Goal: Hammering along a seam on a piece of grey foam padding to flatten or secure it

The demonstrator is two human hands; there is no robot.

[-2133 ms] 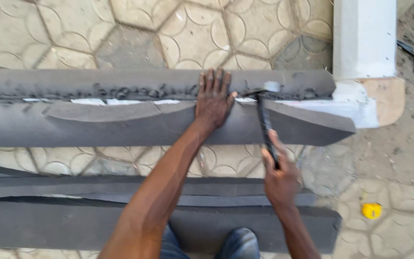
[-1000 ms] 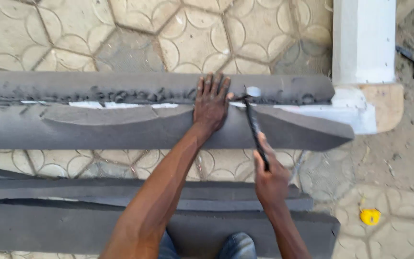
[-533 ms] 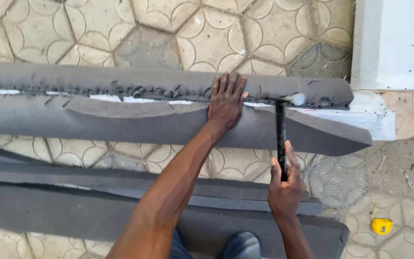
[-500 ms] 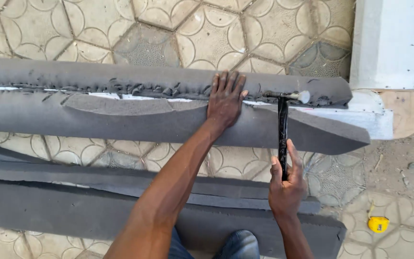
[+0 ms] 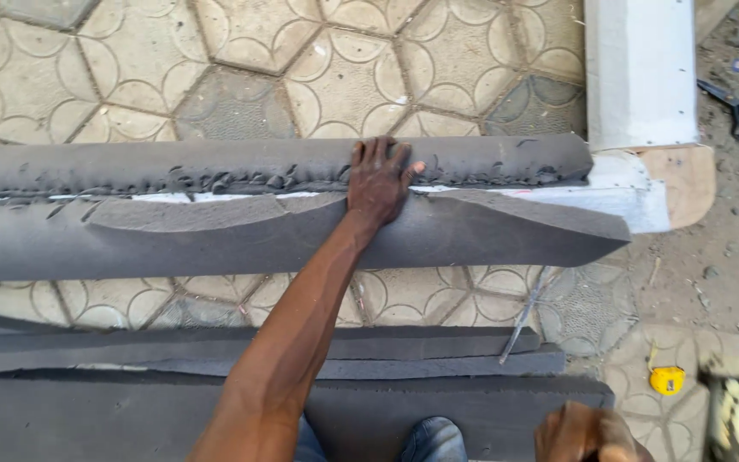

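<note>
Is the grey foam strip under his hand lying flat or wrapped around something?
Wrapped. The grey foam strip curves over a long white piece, and the left hand presses flat by its ragged seam.

Black scissors (image 5: 733, 107) lie on the dirt; a yellow tape measure (image 5: 667, 379) sits on patterned paving (image 5: 258, 51)

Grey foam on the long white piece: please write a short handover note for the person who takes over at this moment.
Left hand: flat and open, pressing the grey foam at its seam.
Right hand: low in the frame, closed, apparently on the blurred hammer.
Nearby: spare foam strips, yellow tape measure, scissors on the dirt.
Done: foam wraps the white piece; a rough seam runs along the top.
Left: white shows in gaps along the seam and at the right end.
</note>
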